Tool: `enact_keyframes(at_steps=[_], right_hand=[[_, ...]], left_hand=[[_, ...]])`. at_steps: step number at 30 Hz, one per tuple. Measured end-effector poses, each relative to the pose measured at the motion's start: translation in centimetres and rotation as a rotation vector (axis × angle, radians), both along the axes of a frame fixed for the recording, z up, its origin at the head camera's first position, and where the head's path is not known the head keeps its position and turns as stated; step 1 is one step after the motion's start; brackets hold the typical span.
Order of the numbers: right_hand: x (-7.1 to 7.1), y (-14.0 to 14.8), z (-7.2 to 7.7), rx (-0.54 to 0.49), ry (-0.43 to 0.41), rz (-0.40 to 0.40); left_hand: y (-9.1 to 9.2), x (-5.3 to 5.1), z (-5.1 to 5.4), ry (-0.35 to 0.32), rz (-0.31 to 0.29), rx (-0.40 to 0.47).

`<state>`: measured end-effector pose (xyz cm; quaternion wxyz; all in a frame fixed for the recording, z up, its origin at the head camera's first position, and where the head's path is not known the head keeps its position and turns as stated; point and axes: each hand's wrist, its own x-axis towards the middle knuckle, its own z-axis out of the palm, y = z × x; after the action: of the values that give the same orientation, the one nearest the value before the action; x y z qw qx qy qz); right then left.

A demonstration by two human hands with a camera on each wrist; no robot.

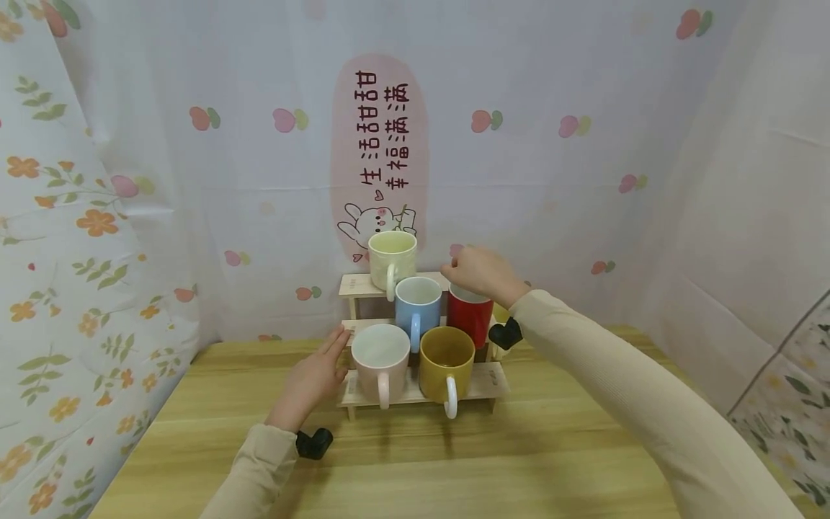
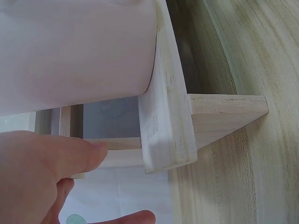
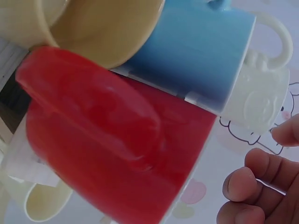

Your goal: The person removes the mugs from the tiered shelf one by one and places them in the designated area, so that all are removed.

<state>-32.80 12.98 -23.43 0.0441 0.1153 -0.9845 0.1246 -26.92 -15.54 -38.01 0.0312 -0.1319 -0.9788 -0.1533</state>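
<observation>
A three-step wooden rack holds several mugs. On its bottom step stand a pale pink mug and a mustard mug. The middle step carries a blue mug and a red mug; a pale green mug is on top. My left hand is at the rack's left side, fingers extended, one fingertip against a side rail. Above and behind the red mug is my right hand. In the right wrist view its fingers are loosely curled, holding nothing, apart from the red mug.
A yellow mug, partly hidden by the right wrist, stands at the rack's right rear. The rack sits on a wood-grain table, with a patterned curtain close behind and more cloth at both sides.
</observation>
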Motion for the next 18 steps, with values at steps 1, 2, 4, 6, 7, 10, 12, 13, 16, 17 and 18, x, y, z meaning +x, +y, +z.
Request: enact_keyframes(at_steps=[1, 2, 4, 6, 7, 10, 12, 13, 16, 17, 18], right_hand=[[0.0, -0.2, 0.1, 0.005, 0.0, 0.005], [-0.1, -0.4, 0.2, 0.012, 0.002, 0.013], [-0.3, -0.8, 0.3, 0.029, -0.005, 0.025], [-0.5, -1.3, 0.4, 0.05, -0.01, 0.033], [-0.6, -1.5, 0.5, 0.058, -0.013, 0.037], [-0.9, -2.3, 0.6, 0.066, -0.018, 0.048], [-1.1, -2.7, 0.7, 0.059, -0.018, 0.055], [-1.1, -3.0, 0.8, 0.055, -0.02, 0.058], [-1.2, -3.6, 1.1, 0.069, -0.011, 0.069], [-1.2, -3.8, 1.2, 0.08, -0.006, 0.07], [-1.2, -4.0, 1.2, 0.093, -0.003, 0.069]], left_hand=[[0.0, 0.0, 0.1, -0.003, 0.0, 0.003], [0.0, 0.0, 0.1, -0.005, 0.001, 0.004], [0.0, 0.1, 0.1, -0.004, 0.001, 0.004], [0.0, 0.1, 0.1, -0.003, 0.003, 0.001], [0.0, 0.1, 0.1, -0.001, 0.005, 0.001], [-0.1, 0.1, 0.0, 0.005, 0.007, -0.004], [-0.1, 0.1, 0.0, 0.011, 0.008, -0.002], [-0.1, 0.1, 0.0, 0.013, 0.008, -0.001], [-0.1, 0.1, 0.0, 0.014, 0.006, 0.005], [-0.1, 0.0, 0.0, 0.014, 0.005, 0.005], [-0.1, 0.0, 0.0, 0.014, 0.002, 0.004]])
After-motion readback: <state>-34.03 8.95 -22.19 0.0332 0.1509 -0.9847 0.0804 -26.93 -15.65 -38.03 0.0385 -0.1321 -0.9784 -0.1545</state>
